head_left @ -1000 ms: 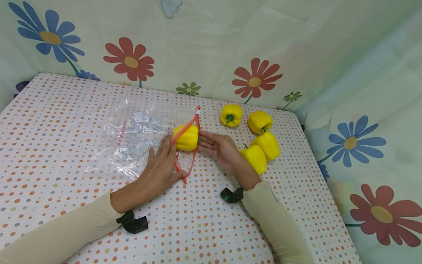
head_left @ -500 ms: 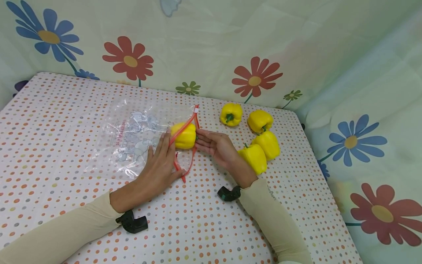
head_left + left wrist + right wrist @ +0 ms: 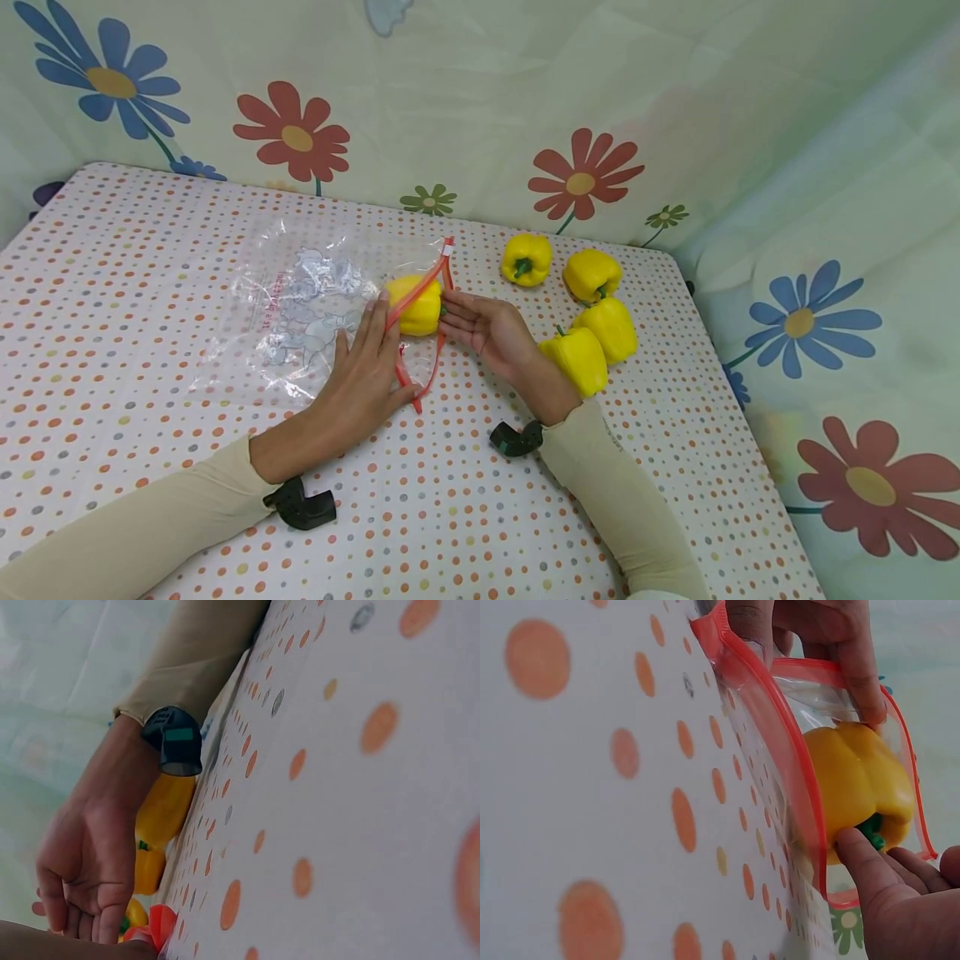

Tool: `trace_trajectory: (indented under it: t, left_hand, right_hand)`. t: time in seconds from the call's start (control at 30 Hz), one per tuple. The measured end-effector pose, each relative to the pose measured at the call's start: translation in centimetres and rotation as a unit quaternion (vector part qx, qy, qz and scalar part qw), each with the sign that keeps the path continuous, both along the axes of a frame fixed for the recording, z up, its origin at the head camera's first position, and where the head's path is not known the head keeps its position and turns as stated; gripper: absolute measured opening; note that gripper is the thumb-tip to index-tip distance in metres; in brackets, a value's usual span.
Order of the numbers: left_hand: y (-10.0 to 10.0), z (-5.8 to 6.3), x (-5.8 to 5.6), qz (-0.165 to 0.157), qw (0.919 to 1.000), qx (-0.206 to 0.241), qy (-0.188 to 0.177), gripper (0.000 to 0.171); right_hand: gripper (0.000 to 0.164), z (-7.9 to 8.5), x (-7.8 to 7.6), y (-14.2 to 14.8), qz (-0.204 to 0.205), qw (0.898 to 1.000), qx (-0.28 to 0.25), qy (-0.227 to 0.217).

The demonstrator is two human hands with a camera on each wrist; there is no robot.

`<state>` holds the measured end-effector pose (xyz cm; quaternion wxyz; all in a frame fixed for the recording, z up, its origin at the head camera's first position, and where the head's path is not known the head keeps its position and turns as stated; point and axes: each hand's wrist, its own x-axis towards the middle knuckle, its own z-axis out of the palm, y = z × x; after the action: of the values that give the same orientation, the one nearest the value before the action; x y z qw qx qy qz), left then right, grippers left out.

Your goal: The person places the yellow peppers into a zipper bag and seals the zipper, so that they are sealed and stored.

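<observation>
A yellow bell pepper (image 3: pixel 420 306) lies on its side in the mouth of a clear zip bag (image 3: pixel 300 317), stem toward my right hand. The bag's red zip edge (image 3: pixel 804 761) gapes around it. My left hand (image 3: pixel 360 375) rests along the near side of the mouth, fingers fairly straight on the upper edge, thumb by the lower edge. With straight fingers my right hand (image 3: pixel 495 333) touches the stem end of the pepper; in the right wrist view a fingertip (image 3: pixel 851 844) presses beside the green stem (image 3: pixel 872 831).
Several more yellow bell peppers lie right of the bag: one alone (image 3: pixel 527 260) at the back, the others grouped, the nearest pepper (image 3: pixel 581 362) close behind my right wrist. A dotted cloth covers the table (image 3: pixel 420 508). A flowered curtain (image 3: pixel 450 100) hangs behind.
The bell pepper has slid slightly left, further into the bag, with my right hand following it. My left hand has hardly moved.
</observation>
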<state>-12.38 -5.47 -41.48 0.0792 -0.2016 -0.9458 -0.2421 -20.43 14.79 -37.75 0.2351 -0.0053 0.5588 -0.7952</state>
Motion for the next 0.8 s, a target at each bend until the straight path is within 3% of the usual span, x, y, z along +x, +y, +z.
trace_trajectory:
  t: [0.8]
  left_hand:
    - [0.1,0.2,0.0,-0.002,0.9999,-0.002,0.012,0.102]
  right_hand:
    - [0.042,-0.3,-0.9,-1.5,0.003,0.999,-0.045,-0.009]
